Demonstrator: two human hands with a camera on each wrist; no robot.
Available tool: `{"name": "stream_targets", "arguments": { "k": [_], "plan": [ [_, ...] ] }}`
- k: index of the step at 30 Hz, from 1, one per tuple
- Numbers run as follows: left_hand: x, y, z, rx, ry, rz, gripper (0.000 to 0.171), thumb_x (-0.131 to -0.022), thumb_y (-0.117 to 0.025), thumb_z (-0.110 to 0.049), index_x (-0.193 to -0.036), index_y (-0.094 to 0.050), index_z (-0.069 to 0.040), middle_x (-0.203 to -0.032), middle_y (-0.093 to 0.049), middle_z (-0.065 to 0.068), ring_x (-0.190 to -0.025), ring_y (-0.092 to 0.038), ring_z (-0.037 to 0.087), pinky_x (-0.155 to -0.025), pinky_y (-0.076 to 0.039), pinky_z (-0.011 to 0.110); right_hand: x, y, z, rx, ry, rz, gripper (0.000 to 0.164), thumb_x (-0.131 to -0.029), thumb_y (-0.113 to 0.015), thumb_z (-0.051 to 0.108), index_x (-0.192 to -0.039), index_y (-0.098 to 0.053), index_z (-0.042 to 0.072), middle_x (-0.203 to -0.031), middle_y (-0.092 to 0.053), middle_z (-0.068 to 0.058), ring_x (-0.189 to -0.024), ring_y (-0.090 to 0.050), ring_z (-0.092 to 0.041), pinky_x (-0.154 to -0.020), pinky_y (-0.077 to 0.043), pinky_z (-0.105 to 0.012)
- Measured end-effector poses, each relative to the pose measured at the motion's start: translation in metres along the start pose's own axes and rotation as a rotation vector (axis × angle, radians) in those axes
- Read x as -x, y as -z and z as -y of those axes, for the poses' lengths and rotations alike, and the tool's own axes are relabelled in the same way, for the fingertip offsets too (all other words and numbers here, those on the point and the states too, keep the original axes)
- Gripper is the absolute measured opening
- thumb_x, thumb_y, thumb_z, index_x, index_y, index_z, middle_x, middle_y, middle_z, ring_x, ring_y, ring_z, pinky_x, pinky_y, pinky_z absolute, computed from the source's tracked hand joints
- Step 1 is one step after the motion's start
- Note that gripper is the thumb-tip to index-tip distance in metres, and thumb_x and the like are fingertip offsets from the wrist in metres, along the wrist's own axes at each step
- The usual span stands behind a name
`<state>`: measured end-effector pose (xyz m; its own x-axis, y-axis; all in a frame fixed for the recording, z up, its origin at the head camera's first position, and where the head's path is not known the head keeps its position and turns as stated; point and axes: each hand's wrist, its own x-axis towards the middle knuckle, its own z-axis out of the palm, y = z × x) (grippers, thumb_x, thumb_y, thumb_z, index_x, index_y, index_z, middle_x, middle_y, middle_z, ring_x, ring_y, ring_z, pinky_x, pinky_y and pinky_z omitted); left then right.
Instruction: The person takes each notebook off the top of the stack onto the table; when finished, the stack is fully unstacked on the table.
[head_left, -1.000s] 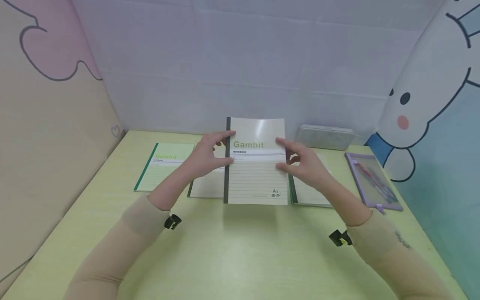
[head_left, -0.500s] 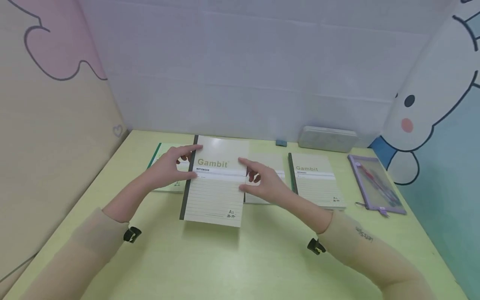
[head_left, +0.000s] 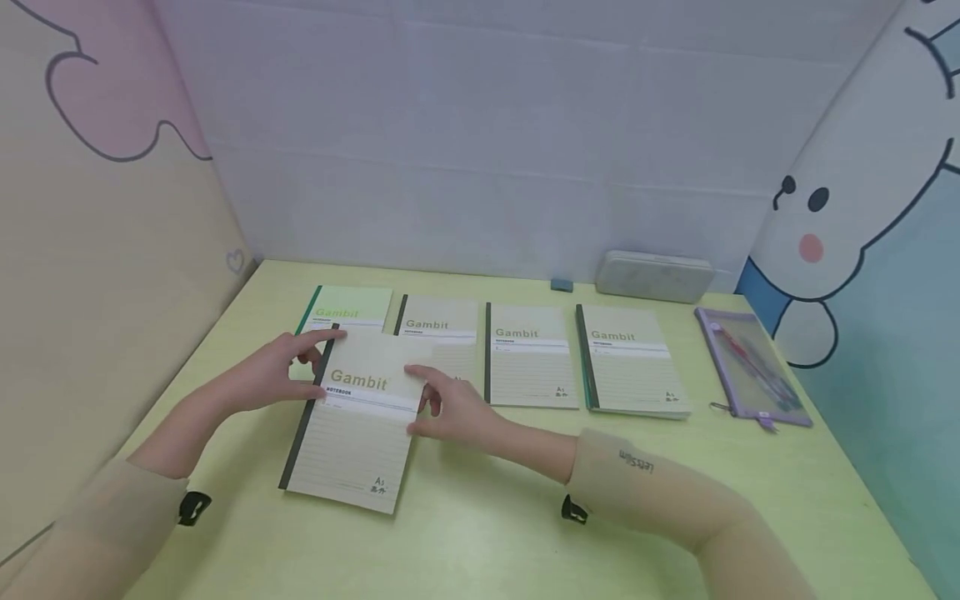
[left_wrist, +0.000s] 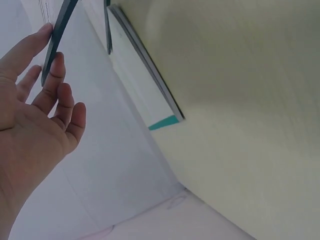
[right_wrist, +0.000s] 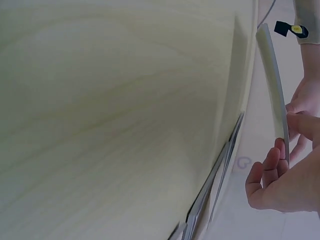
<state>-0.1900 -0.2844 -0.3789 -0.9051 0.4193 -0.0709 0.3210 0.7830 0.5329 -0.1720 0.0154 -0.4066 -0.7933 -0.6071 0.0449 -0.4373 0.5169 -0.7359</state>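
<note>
the table (head_left: 487,546) bears a row of notebooks (head_left: 534,371); in front of the row's left end, a held notebook (head_left: 351,429) tilts above the surface. a pouch (head_left: 772,419) lies right of the row, a case (head_left: 656,277) behind. the left hand (head_left: 266,372) pinches the held notebook's spine, the right hand (head_left: 459,408) its opposite edge.

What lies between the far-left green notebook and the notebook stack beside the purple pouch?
Two dark-spined notebooks, side by side, in the head view; the held notebook partly covers the left one.
</note>
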Motion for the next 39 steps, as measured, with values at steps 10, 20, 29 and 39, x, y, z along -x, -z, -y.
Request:
{"name": "stream_targets", "arguments": {
  "k": [10, 20, 29, 39],
  "plan": [
    [0.024, -0.007, 0.04, -0.039, 0.05, 0.016, 0.078, -0.076, -0.078, -0.016, -0.143, -0.04, -0.014, -0.089, -0.058, -0.005, -0.094, -0.045, 0.022, -0.072, -0.037, 0.031, -0.026, -0.049, 0.002, 0.171, -0.029, 0.064, 0.08, -0.075, -0.081, 0.024, -0.143, -0.039, 0.013, -0.08, -0.059, 0.009, -0.057, -0.045, -0.002, -0.055, -0.037, -0.015],
    [0.041, -0.007, 0.072, -0.009, 0.128, 0.12, 0.072, -0.076, -0.077, -0.026, -0.139, -0.045, -0.013, -0.095, -0.057, 0.0, -0.095, -0.045, 0.024, -0.069, -0.039, 0.027, -0.042, -0.074, 0.018, 0.347, -0.064, 0.183, 0.074, -0.078, -0.075, 0.04, -0.141, -0.042, 0.022, -0.071, -0.053, 0.019, -0.066, -0.049, 0.003, -0.065, -0.035, -0.02],
    [0.055, -0.006, 0.085, 0.022, 0.186, 0.171, 0.071, -0.074, -0.079, -0.025, -0.136, -0.046, -0.011, -0.099, -0.057, 0.004, -0.093, -0.046, 0.023, -0.07, -0.04, 0.029, -0.051, -0.088, 0.035, 0.445, -0.049, 0.244, 0.073, -0.079, -0.072, 0.046, -0.141, -0.042, 0.023, -0.068, -0.052, 0.015, -0.067, -0.048, -0.002, -0.06, -0.035, -0.021],
    [0.062, -0.007, 0.081, -0.06, 0.157, 0.177, 0.073, -0.069, -0.082, -0.026, -0.132, -0.05, -0.008, -0.094, -0.057, 0.006, -0.083, -0.048, 0.02, -0.064, -0.039, 0.029, -0.049, -0.086, 0.037, 0.484, 0.02, 0.285, 0.068, -0.081, -0.07, 0.047, -0.139, -0.046, 0.023, -0.096, -0.064, 0.01, -0.082, -0.051, -0.005, -0.064, -0.037, -0.021]
  ]
}}
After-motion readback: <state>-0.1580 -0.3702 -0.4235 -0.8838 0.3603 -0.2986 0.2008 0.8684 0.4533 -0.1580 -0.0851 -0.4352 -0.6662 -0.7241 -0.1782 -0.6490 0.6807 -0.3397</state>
